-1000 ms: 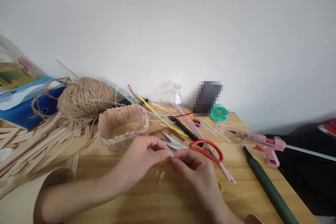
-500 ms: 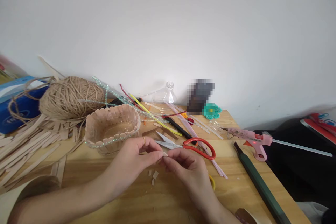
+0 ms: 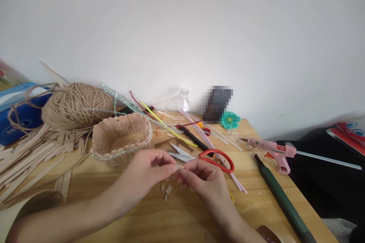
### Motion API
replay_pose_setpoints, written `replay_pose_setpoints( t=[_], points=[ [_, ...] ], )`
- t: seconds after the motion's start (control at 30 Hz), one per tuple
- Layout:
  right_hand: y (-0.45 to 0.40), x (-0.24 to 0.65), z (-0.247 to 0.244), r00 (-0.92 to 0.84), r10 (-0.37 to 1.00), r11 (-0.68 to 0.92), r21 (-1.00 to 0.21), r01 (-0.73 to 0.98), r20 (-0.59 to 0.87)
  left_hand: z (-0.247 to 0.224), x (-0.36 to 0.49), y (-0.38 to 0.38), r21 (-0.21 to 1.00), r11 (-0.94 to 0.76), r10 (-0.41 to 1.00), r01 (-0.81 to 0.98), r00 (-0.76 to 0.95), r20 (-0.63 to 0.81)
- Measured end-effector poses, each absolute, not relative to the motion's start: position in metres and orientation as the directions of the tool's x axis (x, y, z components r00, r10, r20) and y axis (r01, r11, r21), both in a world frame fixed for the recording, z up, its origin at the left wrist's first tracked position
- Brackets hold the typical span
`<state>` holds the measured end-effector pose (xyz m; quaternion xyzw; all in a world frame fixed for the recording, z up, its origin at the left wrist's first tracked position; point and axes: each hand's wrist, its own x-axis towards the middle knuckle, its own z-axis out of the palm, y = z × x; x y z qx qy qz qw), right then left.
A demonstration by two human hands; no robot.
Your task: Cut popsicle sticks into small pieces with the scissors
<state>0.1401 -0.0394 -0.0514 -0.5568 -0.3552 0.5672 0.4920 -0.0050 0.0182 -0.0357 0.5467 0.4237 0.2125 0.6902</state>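
Currently, both hands' fingers (image 3: 170,169) pinch a small wooden piece (image 3: 180,167); opposing pressure could snap it unevenly.

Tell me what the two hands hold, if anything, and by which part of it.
A small wood piece, pinched at its ends between the fingertips of the left hand and the right hand.

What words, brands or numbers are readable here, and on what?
Blue box: "F...", perhaps a brand name; the remaining letters are too blurred to read.
Pink glue gun: a small marking on its handle, too small to read.
I can read no other text.
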Motion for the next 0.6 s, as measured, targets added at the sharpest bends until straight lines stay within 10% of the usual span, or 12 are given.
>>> replay_pose_setpoints(
  t=[0.6],
  points=[
    [-0.0410,0.1411,-0.0461,0.075,0.956,-0.269,-0.950,-0.159,-0.283,-0.0367,-0.0078,0.0176,0.937,0.272,0.708,0.218,0.615,-0.348]
  ],
)
